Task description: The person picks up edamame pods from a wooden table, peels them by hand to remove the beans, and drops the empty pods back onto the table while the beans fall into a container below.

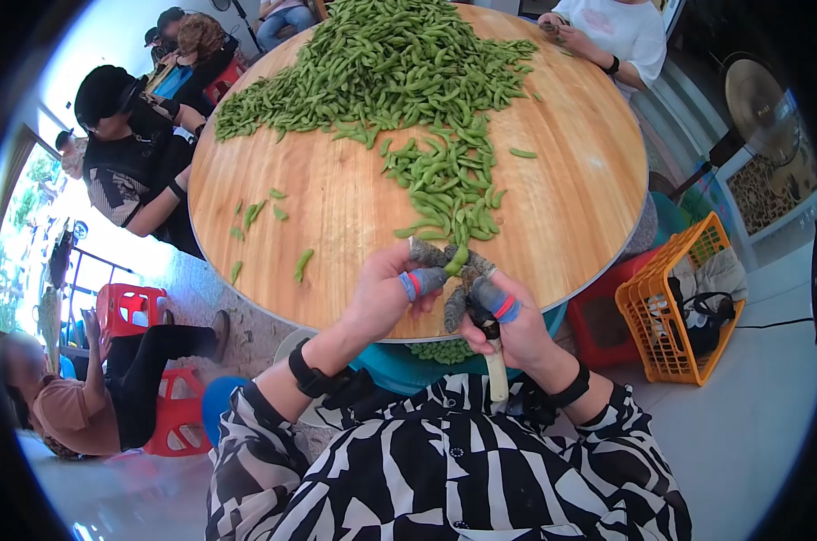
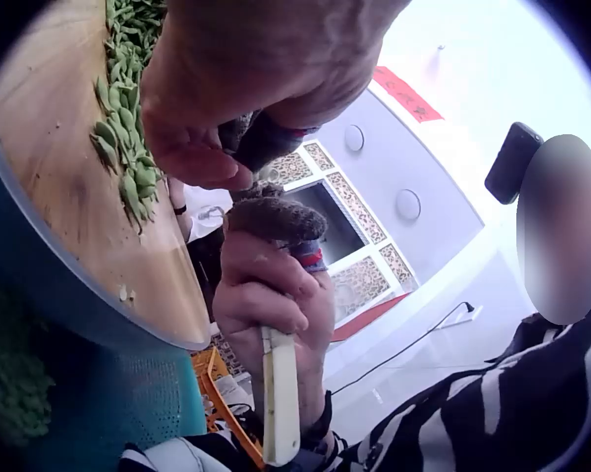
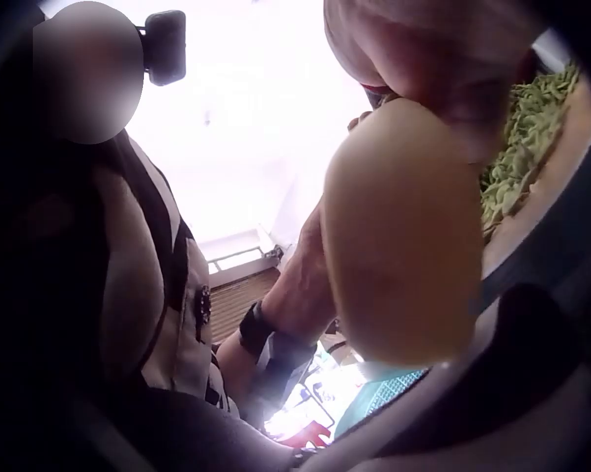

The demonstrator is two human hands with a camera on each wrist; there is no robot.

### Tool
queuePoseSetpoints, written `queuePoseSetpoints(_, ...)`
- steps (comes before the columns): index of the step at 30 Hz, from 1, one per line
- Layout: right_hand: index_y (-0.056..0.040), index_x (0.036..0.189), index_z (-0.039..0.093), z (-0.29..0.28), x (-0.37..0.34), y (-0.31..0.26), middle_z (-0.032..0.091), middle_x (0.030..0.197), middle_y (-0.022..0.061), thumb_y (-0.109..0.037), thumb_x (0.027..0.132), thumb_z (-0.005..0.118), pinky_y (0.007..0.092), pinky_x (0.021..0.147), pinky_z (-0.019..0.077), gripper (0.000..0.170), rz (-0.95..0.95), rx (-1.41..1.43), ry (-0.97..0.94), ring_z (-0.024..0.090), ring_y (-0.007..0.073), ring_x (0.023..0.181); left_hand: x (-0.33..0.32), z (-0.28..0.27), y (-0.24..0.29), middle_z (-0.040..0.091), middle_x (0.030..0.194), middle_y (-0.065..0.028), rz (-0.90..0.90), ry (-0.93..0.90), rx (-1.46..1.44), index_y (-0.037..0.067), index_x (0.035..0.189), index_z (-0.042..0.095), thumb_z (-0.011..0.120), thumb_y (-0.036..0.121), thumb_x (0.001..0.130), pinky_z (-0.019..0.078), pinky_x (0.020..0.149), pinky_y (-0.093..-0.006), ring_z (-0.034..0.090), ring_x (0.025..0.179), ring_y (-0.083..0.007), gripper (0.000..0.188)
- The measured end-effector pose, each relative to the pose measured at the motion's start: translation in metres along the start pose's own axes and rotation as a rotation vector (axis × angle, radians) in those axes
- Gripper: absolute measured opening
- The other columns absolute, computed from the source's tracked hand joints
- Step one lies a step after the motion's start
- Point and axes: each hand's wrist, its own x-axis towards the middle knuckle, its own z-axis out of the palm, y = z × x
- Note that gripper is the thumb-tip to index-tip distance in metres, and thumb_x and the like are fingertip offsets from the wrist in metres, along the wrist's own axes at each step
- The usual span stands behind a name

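In the head view, my left hand (image 1: 381, 293) pinches a green soybean pod (image 1: 459, 260) between thumb and finger. Close beside it, my right hand (image 1: 521, 334) curls its fingers around a cream-handled tool (image 1: 497, 374); the tool's working end is hidden by the fingers. The same handle (image 2: 281, 403) points down out of the fist in the left wrist view, and looms large and blurred in the right wrist view. Dark, worn covers (image 1: 417, 281) with blue and red bands wrap the thumbs and several fingertips. Both hands meet above the near table edge.
A big heap of pods (image 1: 390, 63) covers the back of the round wooden table (image 1: 336, 189), trailing towards my hands. Under the near edge, a teal basket (image 1: 399, 365) contains shelled green beans (image 1: 440, 352). An orange crate (image 1: 683, 307) and red stools stand around; other people sit nearby.
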Motion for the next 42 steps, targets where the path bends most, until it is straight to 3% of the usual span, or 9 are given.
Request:
queuePoseSetpoints(13,-0.0063,0.123,0.049,-0.003,0.003,-0.004,0.053,0.069,0.0047,-0.017,0.099,0.040,0.0199,0.038,0.0338,0.028,-0.057,-0.171,0.042,0.042,0.0061,0.045,-0.004,0.006,-0.015,0.057,0.071,0.0016,0.178,0.080,0.024,0.004,0.106,0.063,0.060,0.002,0.086,0.0343,0.047,-0.0196,0.047,0.055,-0.0046,0.021)
queuePoseSetpoints(15,-0.0055,0.122,0.049,-0.005,0.002,-0.006,0.053,0.071,0.0057,-0.017,0.099,0.042,0.0193,0.038,0.0329,0.027,-0.006,0.063,0.004,0.041,0.0057,0.045,-0.002,0.006,-0.014,0.057,0.072,0.0005,0.168,0.080,-0.018,0.003,0.107,0.062,0.060,0.002,0.086,0.0338,0.046,-0.0201,0.046,0.055,-0.0052,0.021)
queuePoseSetpoints(17,-0.0052,0.122,0.050,-0.005,0.001,-0.011,0.054,0.071,0.0060,-0.017,0.098,0.043,0.0192,0.038,0.0326,0.027,-0.001,0.095,-0.038,0.040,0.0057,0.044,-0.001,0.006,-0.010,0.056,0.072,-0.0024,0.051,-0.064,-0.463,0.001,0.107,0.061,0.060,0.006,0.087,0.0331,0.044,-0.0218,0.045,0.052,-0.0078,0.021)
queuePoseSetpoints(24,-0.0050,0.120,0.049,-0.014,-0.003,-0.007,0.055,0.074,0.0074,-0.024,0.098,0.045,0.0191,0.037,0.0324,0.030,0.080,0.292,-0.131,0.039,0.0063,0.042,-0.003,0.007,-0.012,0.053,0.071,-0.0039,-0.184,-0.340,-0.872,0.000,0.108,0.058,0.057,0.014,0.089,0.0344,0.043,-0.0240,0.043,0.050,-0.0101,0.024)
queuePoseSetpoints(27,-0.0051,0.117,0.049,-0.011,-0.003,-0.008,0.056,0.075,0.0081,-0.027,0.098,0.045,0.0190,0.036,0.0326,0.029,0.033,0.170,-0.111,0.041,0.0072,0.042,-0.008,0.008,-0.012,0.054,0.072,-0.0035,-0.138,-0.234,-0.706,0.001,0.110,0.058,0.058,0.008,0.088,0.0398,0.046,-0.0253,0.049,0.055,-0.0112,0.024)
queuePoseSetpoints(32,-0.0057,0.114,0.050,-0.002,0.000,-0.008,0.056,0.072,0.0084,-0.027,0.098,0.045,0.0197,0.036,0.0331,0.028,0.117,0.223,0.051,0.042,0.0082,0.042,-0.014,0.004,0.004,0.060,0.082,-0.0032,0.628,0.015,0.883,0.005,0.116,0.058,0.062,-0.001,0.084,0.0458,0.055,-0.0267,0.059,0.070,-0.0123,0.032)
queuePoseSetpoints(36,-0.0055,0.112,0.051,-0.002,0.000,-0.006,0.055,0.067,0.0082,-0.027,0.099,0.041,0.0202,0.035,0.0332,0.026,0.110,0.161,0.029,0.043,0.0084,0.041,-0.015,0.000,0.010,0.061,0.079,-0.0031,0.775,0.016,0.962,0.003,0.110,0.061,0.064,0.006,0.086,0.0441,0.052,-0.0269,0.060,0.068,-0.0098,0.024)
queuePoseSetpoints(38,-0.0054,0.112,0.051,-0.004,0.002,-0.002,0.054,0.066,0.0079,-0.027,0.099,0.041,0.0201,0.035,0.0330,0.027,0.098,0.165,0.035,0.043,0.0084,0.041,-0.019,0.002,0.017,0.059,0.069,-0.0007,0.035,-0.024,0.317,0.003,0.103,0.063,0.064,0.011,0.088,0.0422,0.048,-0.0240,0.058,0.060,-0.0072,0.017)
queuePoseSetpoints(42,-0.0040,0.116,0.051,-0.003,-0.001,-0.002,0.055,0.067,0.0071,-0.024,0.099,0.044,0.0200,0.036,0.0336,0.028,0.058,0.102,0.009,0.044,0.0081,0.041,-0.018,-0.003,0.008,0.054,0.062,0.0018,-0.086,-0.115,-0.031,0.003,0.099,0.065,0.063,0.016,0.089,0.0387,0.044,-0.0203,0.051,0.052,-0.0045,0.016)
